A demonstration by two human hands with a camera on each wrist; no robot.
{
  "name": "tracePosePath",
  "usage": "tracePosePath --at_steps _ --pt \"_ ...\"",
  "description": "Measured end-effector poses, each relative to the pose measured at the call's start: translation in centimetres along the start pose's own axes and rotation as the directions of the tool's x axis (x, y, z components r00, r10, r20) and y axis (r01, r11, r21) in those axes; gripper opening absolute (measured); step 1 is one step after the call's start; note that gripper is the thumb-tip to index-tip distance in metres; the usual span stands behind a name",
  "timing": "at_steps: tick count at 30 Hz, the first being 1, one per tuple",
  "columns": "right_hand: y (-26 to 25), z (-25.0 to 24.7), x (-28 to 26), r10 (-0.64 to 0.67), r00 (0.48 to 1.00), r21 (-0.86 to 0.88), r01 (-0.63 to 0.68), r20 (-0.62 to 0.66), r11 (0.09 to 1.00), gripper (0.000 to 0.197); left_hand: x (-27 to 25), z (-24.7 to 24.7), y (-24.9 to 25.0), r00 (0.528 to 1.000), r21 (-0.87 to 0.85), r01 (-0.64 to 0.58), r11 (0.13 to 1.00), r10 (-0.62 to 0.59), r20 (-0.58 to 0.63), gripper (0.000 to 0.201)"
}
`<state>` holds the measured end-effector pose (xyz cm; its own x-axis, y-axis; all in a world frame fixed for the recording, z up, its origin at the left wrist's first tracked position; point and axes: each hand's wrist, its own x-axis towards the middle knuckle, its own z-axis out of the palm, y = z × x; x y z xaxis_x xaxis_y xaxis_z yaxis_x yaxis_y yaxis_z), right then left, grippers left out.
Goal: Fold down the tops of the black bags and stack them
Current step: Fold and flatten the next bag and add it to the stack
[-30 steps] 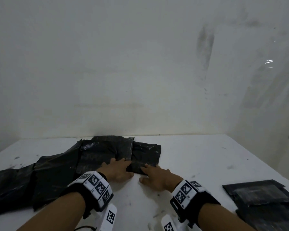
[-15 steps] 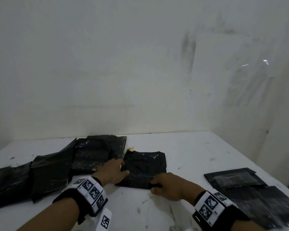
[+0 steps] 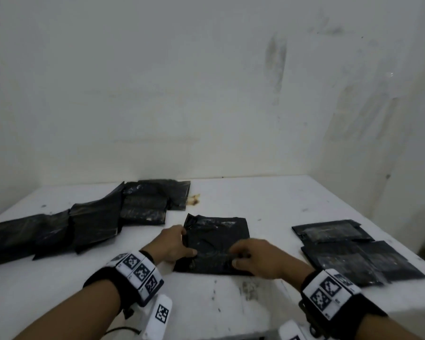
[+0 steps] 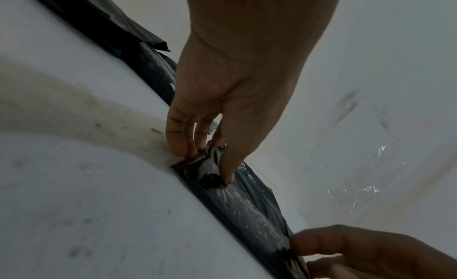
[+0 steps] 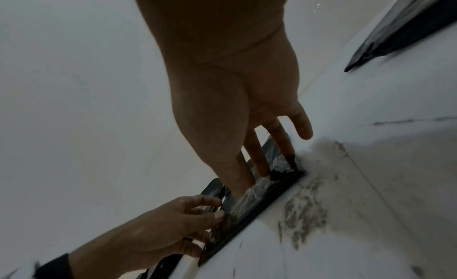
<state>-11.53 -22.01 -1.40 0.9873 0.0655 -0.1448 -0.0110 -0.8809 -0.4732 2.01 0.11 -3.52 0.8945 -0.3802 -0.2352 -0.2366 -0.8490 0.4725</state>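
One black bag [image 3: 219, 241] lies flat on the white table [image 3: 268, 209] in front of me. My left hand [image 3: 185, 241] pinches its left edge, thumb on top and fingers under a crumpled bit of plastic [image 4: 205, 162]. My right hand [image 3: 238, 258] is at the bag's near right part, fingertips [image 5: 262, 169] dug into the wrinkled film and thumb close by, pinching it; the little finger sticks out free. A long heap of unfolded black bags [image 3: 84, 222] lies at the left. Folded bags [image 3: 353, 251] lie overlapping at the right.
A wall [image 3: 206, 94] stands right behind the table and another closes the right side. A small brown stain [image 3: 194, 200] marks the table beside the heap. The table's near edge [image 3: 231, 336] is just under my wrists.
The single bag has come away from the heap, sliding toward me and to the right. Both hands came with it, and the brown stain is now uncovered.
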Motion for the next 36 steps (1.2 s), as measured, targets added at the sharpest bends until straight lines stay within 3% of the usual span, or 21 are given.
tracePosePath --at_steps 3,5,8,10,13,18,21,25,30,36 --pt "0.7 0.8 -0.1 0.198 0.969 0.141 -0.178 -0.147 0.974 0.039 -0.8 0.4 -0.7 0.999 -0.154 0.046 0.987 -0.044 0.013 0.088" --pt "0.9 1.4 0.1 0.303 0.939 0.245 -0.259 -0.161 0.934 0.045 -1.3 0.5 -1.0 0.997 -0.250 0.076 0.965 -0.075 0.013 0.101" --pt "1.1 2.1 0.5 0.383 0.910 0.440 -0.282 -0.161 0.853 0.055 -2.4 0.4 -1.1 0.993 -0.384 0.116 0.916 -0.115 0.026 0.118" --pt "1.1 2.4 0.7 0.422 0.895 0.540 -0.285 -0.146 0.792 0.063 -3.1 0.3 -1.0 0.992 -0.503 0.127 0.855 -0.102 0.077 0.105" --pt "1.0 2.5 0.8 0.464 0.876 0.662 -0.272 -0.130 0.699 0.077 -4.5 0.0 -0.9 0.994 -0.596 0.104 0.796 -0.056 0.099 0.065" --pt "0.5 1.9 0.1 0.450 0.891 0.836 -0.204 -0.056 0.509 0.057 -6.5 -1.2 -1.7 0.998 -0.708 0.039 0.705 0.012 0.066 0.051" --pt "-0.2 0.9 -0.6 0.365 0.928 0.831 -0.144 -0.075 0.537 0.034 -7.5 -2.4 -2.1 0.999 -0.749 -0.021 0.663 0.047 0.014 0.039" --pt "-1.4 -0.3 -1.3 0.280 0.947 0.810 -0.035 -0.161 0.585 0.018 -8.7 -4.0 -2.3 0.994 -0.770 -0.109 0.629 0.083 -0.072 0.027" --pt "-2.5 0.2 -1.8 0.224 0.961 0.785 -0.012 -0.162 0.619 0.012 -9.8 -4.2 -3.5 0.988 -0.681 -0.155 0.715 0.120 -0.098 0.027" --pt "-3.3 0.2 -1.8 0.195 0.951 0.738 0.047 -0.239 0.674 0.008 -10.7 -4.6 -4.1 0.972 -0.616 -0.227 0.755 0.133 -0.196 0.019"
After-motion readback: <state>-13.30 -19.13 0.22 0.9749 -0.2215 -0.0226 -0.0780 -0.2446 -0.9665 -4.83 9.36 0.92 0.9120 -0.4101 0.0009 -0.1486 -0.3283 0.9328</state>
